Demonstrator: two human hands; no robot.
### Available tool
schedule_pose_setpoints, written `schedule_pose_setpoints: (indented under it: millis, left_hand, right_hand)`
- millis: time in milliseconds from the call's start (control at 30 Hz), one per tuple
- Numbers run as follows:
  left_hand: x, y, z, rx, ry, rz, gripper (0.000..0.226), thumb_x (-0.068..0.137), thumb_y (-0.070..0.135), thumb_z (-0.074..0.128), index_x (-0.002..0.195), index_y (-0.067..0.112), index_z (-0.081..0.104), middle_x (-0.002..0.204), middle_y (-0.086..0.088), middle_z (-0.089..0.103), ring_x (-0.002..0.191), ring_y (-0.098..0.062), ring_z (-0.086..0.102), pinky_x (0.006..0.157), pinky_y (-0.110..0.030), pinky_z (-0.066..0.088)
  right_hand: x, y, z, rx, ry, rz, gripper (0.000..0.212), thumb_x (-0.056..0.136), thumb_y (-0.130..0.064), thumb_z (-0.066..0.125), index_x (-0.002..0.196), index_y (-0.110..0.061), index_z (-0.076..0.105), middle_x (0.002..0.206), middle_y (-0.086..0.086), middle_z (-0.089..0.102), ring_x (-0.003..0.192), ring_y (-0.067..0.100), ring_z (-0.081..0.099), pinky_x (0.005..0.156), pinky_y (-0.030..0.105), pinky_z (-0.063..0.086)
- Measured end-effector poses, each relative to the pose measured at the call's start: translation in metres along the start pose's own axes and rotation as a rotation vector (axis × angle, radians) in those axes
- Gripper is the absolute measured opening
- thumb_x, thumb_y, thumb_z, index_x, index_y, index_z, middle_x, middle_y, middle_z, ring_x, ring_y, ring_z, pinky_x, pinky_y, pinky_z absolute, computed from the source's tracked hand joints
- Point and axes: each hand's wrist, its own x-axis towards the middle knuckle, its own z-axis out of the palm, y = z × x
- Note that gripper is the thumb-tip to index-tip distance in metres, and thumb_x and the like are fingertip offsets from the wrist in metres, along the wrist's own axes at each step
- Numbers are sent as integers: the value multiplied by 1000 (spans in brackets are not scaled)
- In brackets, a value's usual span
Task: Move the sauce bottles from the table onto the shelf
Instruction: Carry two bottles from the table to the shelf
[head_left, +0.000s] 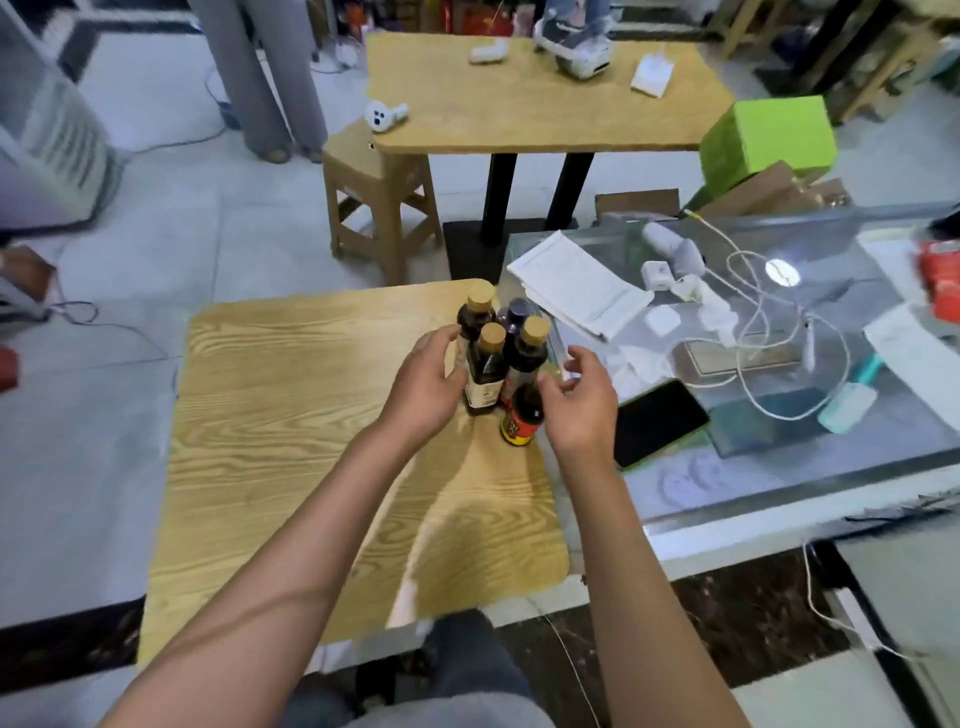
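Four dark glass sauce bottles (498, 358) clustered upright near the far right corner of a pale wood-grain worktop (291, 415), touching one another, long axes vertical, caps pointing up. Three with tan caps, one at the back with a dark cap (518, 310). Nearest bottle, with a red and yellow label (521, 410), standing at the front right of the group; a cream-labelled bottle (483, 374) just to its left.

Left hand (428, 384) wrapped against the left side of the cluster, fingers curled round the cream-labelled bottle and the one behind it. Right hand (582, 400) just beside the red-labelled bottle, fingers loosely spread and thumb near the glass, apparently not yet closed on it. Bottles directly between the two hands, straight ahead of both arms; left hand nearer, already in contact.

Beside the worktop on the right, a glass-topped counter (779, 467) with a black phone (657, 421), white cables (753, 332) and a lined paper pad (576, 286). Beyond, a second wooden table (530, 114) and a tan plastic stool (379, 197). No shelf in view.
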Motion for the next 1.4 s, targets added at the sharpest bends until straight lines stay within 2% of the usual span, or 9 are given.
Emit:
schedule_pose_setpoints:
  millis: [167,267,433,633,767,900,1067,1267,1400]
  left_hand:
    - [44,0,24,38,-47,0,52,89,9,63,138,16,50,138,-5,53,125,-21,50,105,-37,42]
    - [58,-3,35,211,-77,105,55,86,9,66,139,14,50,138,-5,53,127,-22,48,105,-31,38]
    - [74,-8,38,402,-166,186,55,90,11,63,142,16,46,140,-3,49,127,-25,44,102,-38,42]
    - [70,-11,28,507,-182,214,37,82,47,70,101,17,60,89,1,51,90,-20,47,70,-34,41]
    - [64,-21,29,402,-134,171,40,78,51,73,91,19,52,86,4,51,85,-17,45,64,-33,39]
    - [62,-31,37,93,-286,23,34,78,24,79,104,21,58,101,3,64,95,-18,61,80,-36,51]
    - [55,-35,38,45,-233,57,35,79,21,79,110,17,63,100,4,68,91,-13,60,73,-25,43]
    - [36,-31,29,-32,-224,114,32,78,23,80,106,19,65,96,7,71,90,-9,64,74,-22,47]
    - [22,-5,9,-244,-181,90,32,75,18,83,104,21,70,96,10,73,93,-1,66,80,-16,50]
  right_hand:
    - [29,14,5,-40,-67,117,52,85,-31,74,131,-16,53,112,-2,59,103,18,59,84,33,50]
    - [34,17,12,-69,-125,142,48,82,-26,78,124,-15,56,99,-8,54,95,16,58,79,30,46]
    - [35,20,28,-113,-105,154,38,76,-21,82,101,-23,53,97,-3,62,91,18,60,75,33,49]
    - [37,35,39,-16,-78,240,36,75,-16,83,105,-13,63,98,-1,66,93,19,62,73,28,45]
    - [35,41,42,158,-70,287,41,73,-16,85,110,-11,69,108,2,70,99,18,64,75,28,51]
    - [30,45,40,266,-106,265,29,73,-14,85,99,-21,74,97,-4,74,94,14,69,82,35,57]
    - [23,41,38,410,-107,208,28,79,-5,79,96,-26,74,88,-14,75,84,-5,69,71,13,52]
    - [19,40,25,598,-32,248,38,79,-13,82,115,-10,71,103,-1,77,97,8,72,83,21,57]
    - [8,18,5,645,-62,143,30,80,-8,80,109,-11,74,99,-3,78,97,9,72,83,20,56]
